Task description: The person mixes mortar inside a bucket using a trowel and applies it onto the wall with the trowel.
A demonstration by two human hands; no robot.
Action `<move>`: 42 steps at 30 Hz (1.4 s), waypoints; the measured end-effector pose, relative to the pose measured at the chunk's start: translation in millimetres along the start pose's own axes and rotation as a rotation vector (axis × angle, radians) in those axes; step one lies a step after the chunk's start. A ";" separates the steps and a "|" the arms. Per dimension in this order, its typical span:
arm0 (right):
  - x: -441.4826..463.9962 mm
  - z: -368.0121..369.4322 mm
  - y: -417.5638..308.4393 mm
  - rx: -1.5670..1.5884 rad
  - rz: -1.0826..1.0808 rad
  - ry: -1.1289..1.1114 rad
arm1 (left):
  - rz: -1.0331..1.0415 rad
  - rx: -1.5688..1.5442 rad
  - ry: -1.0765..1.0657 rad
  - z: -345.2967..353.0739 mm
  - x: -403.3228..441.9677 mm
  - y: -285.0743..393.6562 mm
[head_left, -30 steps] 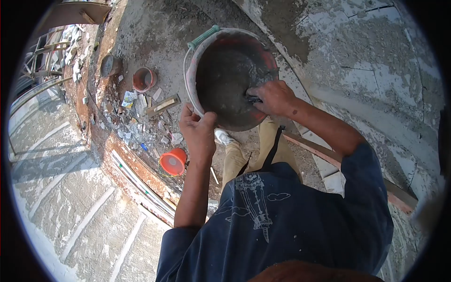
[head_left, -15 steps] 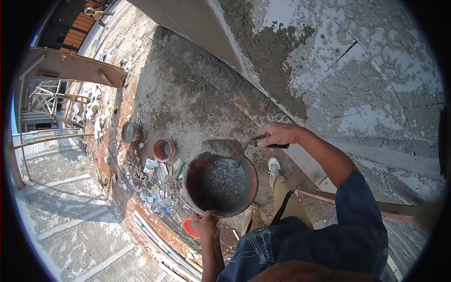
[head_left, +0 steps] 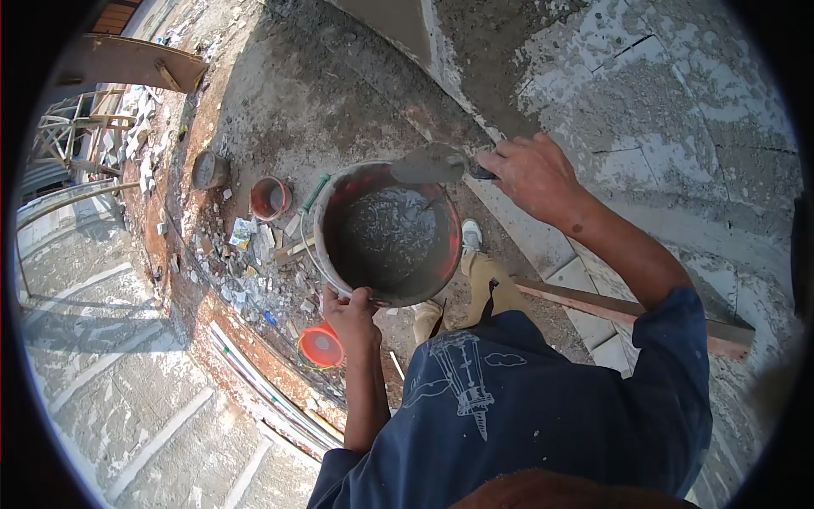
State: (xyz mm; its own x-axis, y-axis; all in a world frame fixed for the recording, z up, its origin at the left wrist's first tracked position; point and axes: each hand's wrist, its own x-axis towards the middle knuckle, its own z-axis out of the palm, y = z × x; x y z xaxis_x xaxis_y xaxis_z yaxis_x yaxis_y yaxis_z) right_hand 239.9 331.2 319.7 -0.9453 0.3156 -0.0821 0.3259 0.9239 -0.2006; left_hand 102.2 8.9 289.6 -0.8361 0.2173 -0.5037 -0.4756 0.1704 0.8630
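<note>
Mortar bucket [head_left: 448,246] before me at eleven o'clock: my left hand [head_left: 350,316] clasps its seven-o'clock rim [head_left: 319,242]; my right hand [head_left: 536,180], fully closed, holds a pointed trowel [head_left: 426,165], blade at one o'clock.

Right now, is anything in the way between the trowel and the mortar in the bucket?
Nothing visible: the right hand holds the trowel at the bucket rim, and the mortar lies uncovered inside.

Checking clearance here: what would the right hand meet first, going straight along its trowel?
Likely the upper rim of the bucket; the trowel overlaps it in view. Depth is unclear, so the right hand might pass above.
</note>
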 end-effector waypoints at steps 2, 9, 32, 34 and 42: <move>9.8 45.1 -18.3 -0.162 -0.130 0.063 | 0.035 -0.010 -0.040 5.6 -4.9 11.9; 38.0 91.4 -51.4 0.092 -0.115 -0.331 | 0.141 -0.005 -0.112 21.4 -0.7 32.3; -33.6 145.0 162.6 1.374 0.547 -0.173 | -0.184 0.150 0.149 13.0 5.6 -35.9; -59.6 53.0 185.2 1.150 0.626 0.218 | -0.195 0.173 0.131 29.5 -2.9 -28.0; -70.8 -12.4 54.9 0.128 0.140 0.071 | -0.065 0.142 -0.100 50.9 -14.2 -12.3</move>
State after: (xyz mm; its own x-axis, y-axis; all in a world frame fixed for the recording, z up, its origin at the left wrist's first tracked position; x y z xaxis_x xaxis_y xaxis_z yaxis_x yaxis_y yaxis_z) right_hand 324.6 362.2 326.7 -0.8876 0.4580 -0.0495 0.4490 0.8362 -0.3149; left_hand 133.9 52.6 284.2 -0.7703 0.2945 -0.5657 -0.4785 0.3195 0.8179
